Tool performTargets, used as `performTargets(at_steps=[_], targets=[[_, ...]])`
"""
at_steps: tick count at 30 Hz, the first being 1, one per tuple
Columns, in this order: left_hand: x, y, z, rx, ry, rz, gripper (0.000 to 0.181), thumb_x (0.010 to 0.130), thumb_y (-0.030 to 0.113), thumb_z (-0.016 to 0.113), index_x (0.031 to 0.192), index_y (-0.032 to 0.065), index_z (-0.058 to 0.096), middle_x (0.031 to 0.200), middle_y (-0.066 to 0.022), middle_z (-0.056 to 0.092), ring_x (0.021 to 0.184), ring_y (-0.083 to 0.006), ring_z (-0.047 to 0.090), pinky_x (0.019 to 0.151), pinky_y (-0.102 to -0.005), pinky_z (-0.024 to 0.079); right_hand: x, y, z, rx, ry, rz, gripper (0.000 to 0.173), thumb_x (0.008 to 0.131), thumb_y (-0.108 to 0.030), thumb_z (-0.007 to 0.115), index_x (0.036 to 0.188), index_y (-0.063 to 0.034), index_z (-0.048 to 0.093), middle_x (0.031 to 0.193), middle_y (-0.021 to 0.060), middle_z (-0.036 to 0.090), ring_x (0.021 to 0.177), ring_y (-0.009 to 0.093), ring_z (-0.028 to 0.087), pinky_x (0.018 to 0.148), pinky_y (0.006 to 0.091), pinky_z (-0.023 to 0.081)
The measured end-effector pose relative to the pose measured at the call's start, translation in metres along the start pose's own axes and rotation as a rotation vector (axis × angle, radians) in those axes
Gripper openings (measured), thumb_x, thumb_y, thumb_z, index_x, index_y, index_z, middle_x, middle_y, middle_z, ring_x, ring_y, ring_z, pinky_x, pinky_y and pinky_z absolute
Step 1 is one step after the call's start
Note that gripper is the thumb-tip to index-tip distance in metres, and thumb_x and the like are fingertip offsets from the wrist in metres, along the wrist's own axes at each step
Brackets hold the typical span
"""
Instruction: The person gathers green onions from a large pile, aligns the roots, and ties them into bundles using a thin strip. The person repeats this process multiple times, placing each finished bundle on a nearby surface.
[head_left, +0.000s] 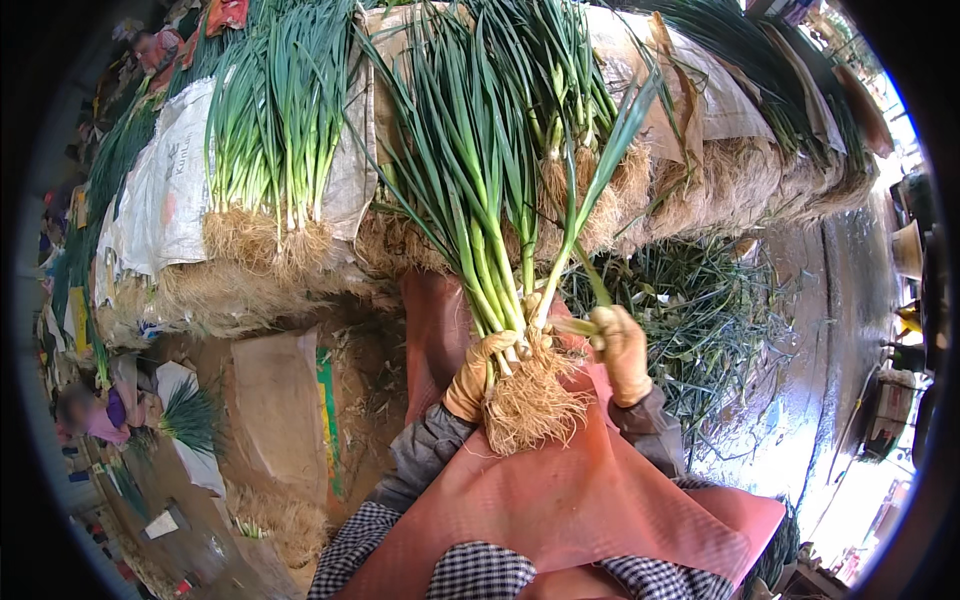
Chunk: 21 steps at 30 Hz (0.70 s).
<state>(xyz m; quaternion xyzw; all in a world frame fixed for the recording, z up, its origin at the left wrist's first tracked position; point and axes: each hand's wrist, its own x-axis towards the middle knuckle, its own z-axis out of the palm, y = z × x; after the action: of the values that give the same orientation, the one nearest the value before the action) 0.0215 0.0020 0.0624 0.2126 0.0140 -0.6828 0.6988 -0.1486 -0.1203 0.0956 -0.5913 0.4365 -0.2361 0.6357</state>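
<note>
My left hand (480, 371), in a tan glove, grips a bunch of long green-leaved plants with white stem bases, likely green garlic (486, 255), near its base. The bunch stands upright before me, with its tangled brown roots (534, 401) hanging over my red apron (570, 487). At its right side, my right hand (619, 349), gloved too, is closed on a green leaf or outer stalk strip (592, 279), whose upper part runs up toward the stem at the bunch's right. More bundles with roots lie beyond, one pair (274, 150) at the left on white woven sacks.
A long stack of rooted bundles covered with woven sacks (161, 180) spans the far side. Stripped leaves (682, 322) are heaped on the floor at the right, beside wet ground (799, 360). A brown sack (277, 409) lies at the left; a person (97, 412) is farther left.
</note>
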Motion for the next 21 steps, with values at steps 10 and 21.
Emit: performTargets(at_steps=[10, 21], targets=[[0.008, 0.005, -0.025, 0.481, -0.034, -0.16, 0.052, 0.088, 0.031, 0.064, 0.126, -0.004, 0.057, 0.104, -0.0074, 0.066, 0.082, -0.0107, 0.061, 0.072, -0.0218, 0.05, 0.074, 0.06, -0.005, -0.395, 0.005, 0.018, 0.05, 0.093, -0.032, 0.062, 0.132, -0.0022, 0.051, 0.113, 0.0166, 0.063, 0.091, 0.026, 0.064, 0.076, 0.0393, 0.053], [-0.021, -0.001, -0.018, -0.404, -0.177, 0.023, 0.051, 0.074, 0.026, 0.069, 0.118, 0.0055, 0.052, 0.123, -0.0204, 0.051, 0.109, -0.0333, 0.057, 0.089, -0.0487, 0.054, 0.062, 0.018, 0.049, 0.245, -0.449, 0.042, 0.041, 0.103, -0.036, 0.041, 0.114, -0.0018, 0.062, 0.087, 0.0026, 0.065, 0.058, 0.009, 0.051, 0.051, 0.0207, 0.041]])
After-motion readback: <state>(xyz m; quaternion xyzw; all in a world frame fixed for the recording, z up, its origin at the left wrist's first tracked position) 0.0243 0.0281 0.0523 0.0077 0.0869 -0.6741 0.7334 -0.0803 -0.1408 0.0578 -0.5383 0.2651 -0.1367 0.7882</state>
